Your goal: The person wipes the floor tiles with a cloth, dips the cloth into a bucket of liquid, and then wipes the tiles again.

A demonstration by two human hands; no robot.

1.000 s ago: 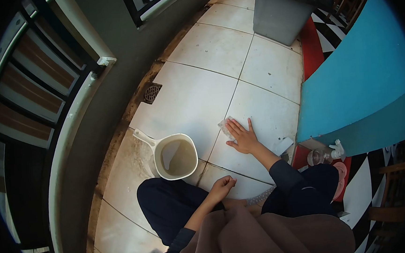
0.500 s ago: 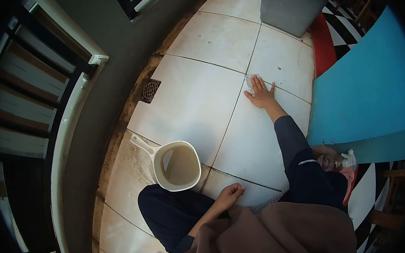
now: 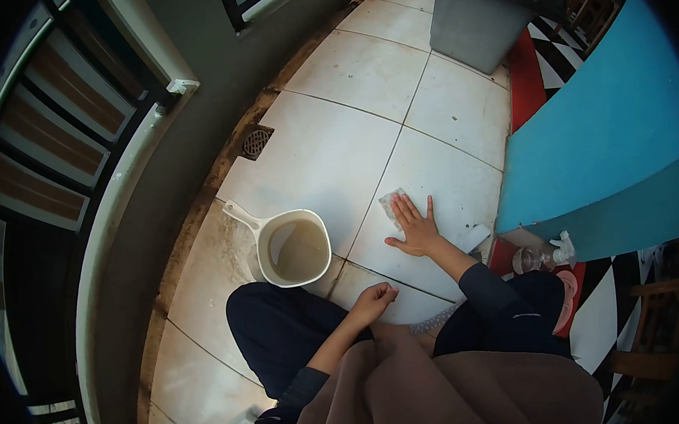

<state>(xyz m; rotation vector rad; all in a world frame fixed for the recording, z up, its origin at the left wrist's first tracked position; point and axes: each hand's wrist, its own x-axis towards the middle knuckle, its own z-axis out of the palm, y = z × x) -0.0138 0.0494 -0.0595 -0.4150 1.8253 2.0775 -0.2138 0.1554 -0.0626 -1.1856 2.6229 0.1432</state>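
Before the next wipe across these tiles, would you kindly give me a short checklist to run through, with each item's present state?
1. Cloth lies flat under the right hand's fingers: ok.
2. Left hand is off the tile being wiped: ok.
3. Dipper stands apart from the cloth: ok.
4. Water in the dipper is clear: not ok, it looks cloudy.
5. Floor drain is uncovered: ok.
6. Spray bottle by the blue panel has enough liquid: cannot tell.
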